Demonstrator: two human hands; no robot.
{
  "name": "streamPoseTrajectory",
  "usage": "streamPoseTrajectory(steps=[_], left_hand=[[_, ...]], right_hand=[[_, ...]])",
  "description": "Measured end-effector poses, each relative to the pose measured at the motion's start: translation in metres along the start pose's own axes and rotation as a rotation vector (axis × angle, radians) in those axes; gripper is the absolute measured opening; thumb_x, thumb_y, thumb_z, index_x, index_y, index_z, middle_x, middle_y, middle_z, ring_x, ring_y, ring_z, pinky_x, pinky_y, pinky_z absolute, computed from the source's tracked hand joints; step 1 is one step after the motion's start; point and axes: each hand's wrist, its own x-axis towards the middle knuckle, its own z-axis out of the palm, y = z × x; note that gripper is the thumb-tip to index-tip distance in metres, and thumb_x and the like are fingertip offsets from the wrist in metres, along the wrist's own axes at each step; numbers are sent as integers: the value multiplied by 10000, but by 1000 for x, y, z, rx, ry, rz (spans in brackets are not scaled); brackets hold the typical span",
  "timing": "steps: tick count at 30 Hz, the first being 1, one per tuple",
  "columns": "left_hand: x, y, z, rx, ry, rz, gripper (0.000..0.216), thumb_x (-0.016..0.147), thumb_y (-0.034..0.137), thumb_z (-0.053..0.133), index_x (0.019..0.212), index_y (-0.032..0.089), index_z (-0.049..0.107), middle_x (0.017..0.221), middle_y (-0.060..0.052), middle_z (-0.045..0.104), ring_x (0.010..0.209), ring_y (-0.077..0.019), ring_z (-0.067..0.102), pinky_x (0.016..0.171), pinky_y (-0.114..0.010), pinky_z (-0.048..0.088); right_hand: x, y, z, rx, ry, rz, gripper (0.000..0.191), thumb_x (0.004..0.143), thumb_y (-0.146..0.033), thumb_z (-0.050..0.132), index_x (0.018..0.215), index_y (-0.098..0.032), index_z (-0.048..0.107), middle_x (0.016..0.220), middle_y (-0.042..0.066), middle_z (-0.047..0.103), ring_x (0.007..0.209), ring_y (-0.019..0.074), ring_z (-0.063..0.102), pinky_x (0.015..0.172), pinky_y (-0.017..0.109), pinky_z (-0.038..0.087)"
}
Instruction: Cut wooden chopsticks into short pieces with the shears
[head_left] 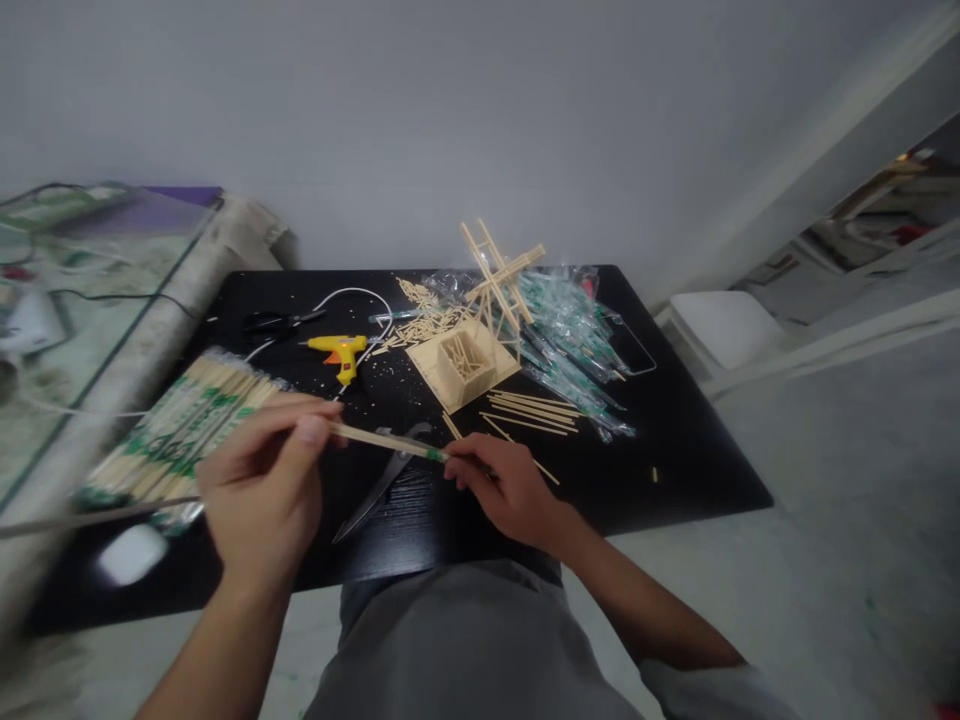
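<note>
A pair of wooden chopsticks in a clear wrapper with a green print is stretched between my hands above the front of the table. My left hand pinches its left end between thumb and fingers. At the right end, by the green print, the fingers of my right hand are closed on it. Beneath the chopsticks lies a grey hand tool with long curved handles. Behind my hands, a wooden stick model stands on a square base, with a small box holding short sticks and crossed blades on a frame.
Wrapped chopsticks lie in a row at left, near a white case. A yellow glue gun and black-handled tool lie behind. Short stick pieces, bare sticks and empty-looking wrappers cover parts of the black table.
</note>
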Motion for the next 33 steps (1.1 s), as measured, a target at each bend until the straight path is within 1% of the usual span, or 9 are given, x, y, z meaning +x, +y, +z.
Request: streamPoseTrajectory(steps=[4,7,11,15,21,24,27,30,33], left_hand=[[14,-11,-7,-124,208,-152,72,877,308,775,823,262,764,819,22,691,601,-105,583,566,-278,491],[21,-24,-6,-91,214,-211,90,836,306,787,805,237,739,734,33,674,586,-98,589,573,-247,499],[20,-40,15,117,-107,-405,152,812,332,768,810,189,717,595,33,649,533,-102,581,538,-217,480],[11,-60,48,117,-487,-623,265,831,418,737,770,175,652,582,16,663,504,-106,594,508,-211,481],[7,-89,72,75,-615,-724,385,785,519,764,721,165,629,598,-15,687,497,-137,642,498,-250,532],[5,-99,74,75,-621,-752,396,787,531,770,736,169,620,602,-14,693,492,-142,658,514,-265,558],[0,-105,75,73,-631,-763,377,797,510,773,747,169,620,613,-18,707,504,-147,676,536,-274,577],[-4,-109,76,79,-636,-752,346,804,483,772,776,165,638,632,-24,721,530,-153,692,557,-278,586],[-6,-112,76,94,-641,-727,321,800,465,771,816,163,664,663,-28,730,563,-164,705,586,-293,598]], right_hand=[[-10,11,-29,-123,-24,100,162,1038,-260,568,1003,-199,714,854,30,765,768,166,718,751,268,545],[-23,30,-55,-247,31,266,200,1022,-312,582,933,-201,723,790,28,757,726,185,706,730,291,538],[-41,59,-85,-402,235,416,297,989,-431,572,900,-194,730,757,57,745,663,223,682,663,334,533],[-40,80,-116,-552,437,356,302,929,-452,597,922,-189,744,900,111,772,783,260,716,755,385,567],[6,100,-154,-741,542,253,255,894,-319,595,1004,-161,762,932,134,767,854,285,713,876,461,569],[22,104,-146,-749,569,218,285,870,-307,649,1097,-154,730,1024,156,765,991,326,704,973,529,540],[20,94,-114,-636,572,171,215,911,-284,625,1067,-169,718,1053,150,757,1004,309,703,952,504,556],[3,74,-68,-414,239,186,124,942,-258,655,1028,-200,723,988,85,766,832,229,710,820,390,589],[-14,60,-29,-341,-1,209,192,915,-212,727,1107,-213,714,1067,79,754,899,225,712,852,375,583]])
